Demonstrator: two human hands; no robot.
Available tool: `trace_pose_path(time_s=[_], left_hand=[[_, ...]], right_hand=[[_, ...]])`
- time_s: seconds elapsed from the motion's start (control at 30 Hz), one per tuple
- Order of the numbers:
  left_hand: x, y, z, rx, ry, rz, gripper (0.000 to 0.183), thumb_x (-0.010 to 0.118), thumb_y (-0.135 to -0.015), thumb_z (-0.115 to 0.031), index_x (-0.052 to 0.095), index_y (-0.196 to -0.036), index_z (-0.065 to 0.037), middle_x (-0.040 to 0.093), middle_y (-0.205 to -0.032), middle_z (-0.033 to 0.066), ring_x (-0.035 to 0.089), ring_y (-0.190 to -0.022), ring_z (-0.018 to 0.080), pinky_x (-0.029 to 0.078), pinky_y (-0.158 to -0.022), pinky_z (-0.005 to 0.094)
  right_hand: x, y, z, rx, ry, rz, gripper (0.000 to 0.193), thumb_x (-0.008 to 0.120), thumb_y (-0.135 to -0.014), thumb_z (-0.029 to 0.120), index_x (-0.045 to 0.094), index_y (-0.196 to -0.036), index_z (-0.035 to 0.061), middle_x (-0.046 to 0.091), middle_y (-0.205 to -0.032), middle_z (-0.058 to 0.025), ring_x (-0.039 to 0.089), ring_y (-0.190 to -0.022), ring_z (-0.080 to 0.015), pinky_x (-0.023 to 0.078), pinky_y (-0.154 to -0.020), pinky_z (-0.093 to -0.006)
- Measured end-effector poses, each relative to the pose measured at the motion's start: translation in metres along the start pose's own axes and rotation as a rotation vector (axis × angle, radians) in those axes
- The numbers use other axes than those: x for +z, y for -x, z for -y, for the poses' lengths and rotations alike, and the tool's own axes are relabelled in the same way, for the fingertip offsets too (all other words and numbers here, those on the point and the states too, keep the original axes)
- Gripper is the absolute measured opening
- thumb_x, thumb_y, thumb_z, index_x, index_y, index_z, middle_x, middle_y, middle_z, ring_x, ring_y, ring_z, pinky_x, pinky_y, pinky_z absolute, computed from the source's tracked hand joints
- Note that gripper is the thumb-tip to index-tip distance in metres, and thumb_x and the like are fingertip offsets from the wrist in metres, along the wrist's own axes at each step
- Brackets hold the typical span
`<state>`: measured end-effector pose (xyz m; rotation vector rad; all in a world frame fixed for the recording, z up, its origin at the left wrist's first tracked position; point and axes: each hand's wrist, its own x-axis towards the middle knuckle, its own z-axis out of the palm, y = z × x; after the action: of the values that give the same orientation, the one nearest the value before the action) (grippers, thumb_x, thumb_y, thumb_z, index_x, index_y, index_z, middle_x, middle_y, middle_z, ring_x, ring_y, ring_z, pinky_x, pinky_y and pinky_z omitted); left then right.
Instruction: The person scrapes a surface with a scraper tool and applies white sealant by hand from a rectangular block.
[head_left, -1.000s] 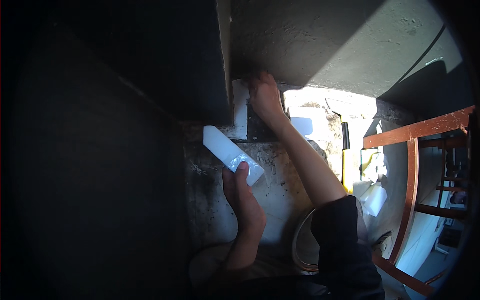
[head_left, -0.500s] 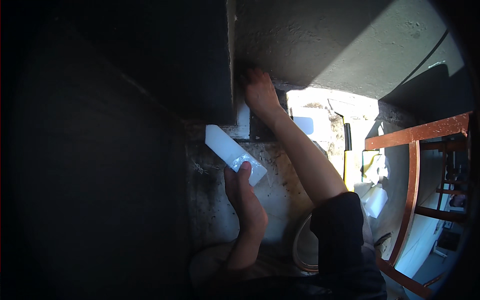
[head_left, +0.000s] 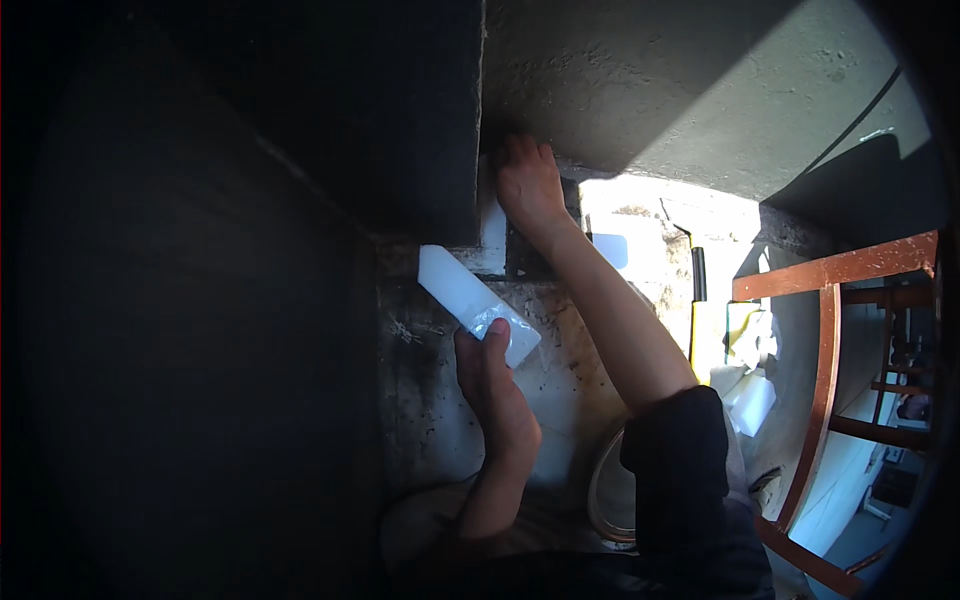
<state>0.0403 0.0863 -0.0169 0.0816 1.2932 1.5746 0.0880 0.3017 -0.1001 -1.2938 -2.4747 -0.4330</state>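
A long white flat piece (head_left: 455,285) with one slanted end and a shiny, clear patch near the other is in my left hand (head_left: 490,375). My thumb lies across its lower end and the fingers are behind it. My right hand (head_left: 532,185) reaches into the dark corner where the grey walls meet the ledge. Its fingers are bent and in shadow, so what they touch or hold cannot be made out. Just below it, a white strip (head_left: 493,240) lies on the dark surface beside the wall edge.
A sunlit ledge to the right bears a white rectangular piece (head_left: 610,250) and a yellow tool with a black handle (head_left: 698,275). A round-rimmed container (head_left: 603,500) stands near my right sleeve. Beyond are another white block (head_left: 752,405) and a red-brown railing (head_left: 825,340).
The view has shifted slightly, moving the scene a little to the right. My right fingers look somewhat more curled in the corner; my left hand keeps its grip on the white piece.
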Motion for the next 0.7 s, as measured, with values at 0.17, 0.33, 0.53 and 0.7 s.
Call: trace_pose_path(time_s=[0.17,0.33,0.53,0.7], left_hand=[[0.001,-0.001,0.001,0.005,-0.003,-0.009,0.046,0.061,-0.082,-0.035,0.048,-0.116,-0.007,0.048,-0.106,0.0046,0.045,-0.098,0.0155,0.038,-0.080,0.0325],[0.000,0.000,-0.001,0.005,-0.007,-0.014,0.046,0.061,-0.082,-0.034,0.048,-0.116,-0.007,0.048,-0.105,0.0045,0.045,-0.097,0.0152,0.038,-0.080,0.0320],[0.008,-0.001,0.004,0.006,-0.001,0.020,0.047,0.060,-0.083,-0.035,0.048,-0.117,-0.006,0.048,-0.104,0.0047,0.046,-0.095,0.0152,0.038,-0.079,0.0307],[-0.009,-0.009,0.002,0.026,0.005,-0.029,0.047,0.061,-0.083,-0.034,0.047,-0.119,-0.006,0.048,-0.105,0.0055,0.046,-0.096,0.0155,0.039,-0.079,0.0306]], right_hand=[[-0.003,0.004,-0.003,0.053,-0.003,0.027,0.017,0.051,-0.077,0.012,0.065,-0.085,0.0051,0.056,-0.093,-0.0111,0.050,-0.094,-0.0251,0.040,-0.075,-0.0360],[-0.007,0.006,-0.005,0.081,-0.042,0.052,0.021,0.049,-0.081,0.010,0.065,-0.094,0.0030,0.057,-0.094,-0.0138,0.051,-0.095,-0.0276,0.041,-0.075,-0.0383],[-0.040,0.030,-0.041,0.367,-0.244,-0.061,0.016,0.056,-0.073,0.005,0.068,-0.084,0.0045,0.056,-0.087,-0.0149,0.054,-0.089,-0.0305,0.043,-0.076,-0.0400],[-0.149,0.109,-0.042,0.869,-1.090,0.181,0.030,0.051,-0.084,0.002,0.059,-0.114,0.0049,0.062,-0.104,-0.0049,0.055,-0.097,-0.0113,0.042,-0.086,-0.0245]])
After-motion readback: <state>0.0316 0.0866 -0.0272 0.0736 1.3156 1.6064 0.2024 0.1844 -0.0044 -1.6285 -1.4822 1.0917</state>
